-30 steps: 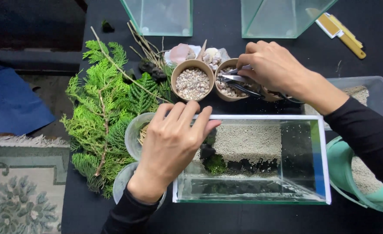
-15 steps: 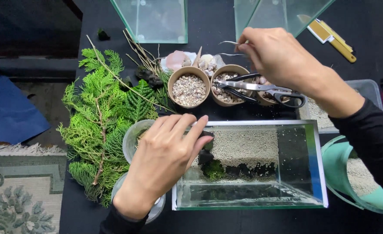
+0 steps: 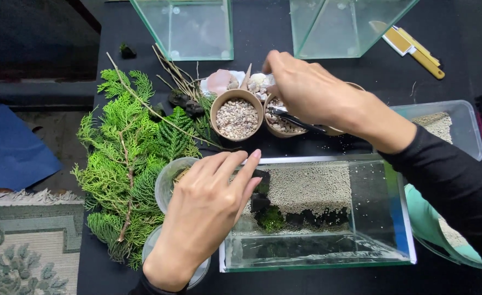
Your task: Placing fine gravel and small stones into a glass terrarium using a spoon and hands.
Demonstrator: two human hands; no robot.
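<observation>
My left hand (image 3: 208, 213) lies flat with the fingers together on the left rim of a rectangular glass tank (image 3: 317, 263). It also covers part of a clear plastic cup (image 3: 167, 180) and holds nothing. Pale gravel (image 3: 312, 188), dark stones and a tuft of moss (image 3: 271, 218) lie inside the tank. My right hand (image 3: 306, 93) reaches over two brown bowls. Its fingertips are down at a small pile of shells and pale stones (image 3: 235, 82). Its grip is hidden. Dark metal scissors (image 3: 295, 123) rest across the right bowl (image 3: 282, 130).
The left bowl (image 3: 236, 117) holds small pebbles. Green conifer sprigs (image 3: 126, 164) and bare twigs (image 3: 175, 82) lie at the left. Two empty glass containers (image 3: 192, 27) (image 3: 339, 27) stand at the back, beside a yellow-handled tool (image 3: 415, 49). At the right are a plastic tub of sand (image 3: 448, 125) and a teal container (image 3: 432, 218).
My right hand has moved left, from above the scissors to the shell pile behind the bowls. My left hand has stayed on the tank's rim.
</observation>
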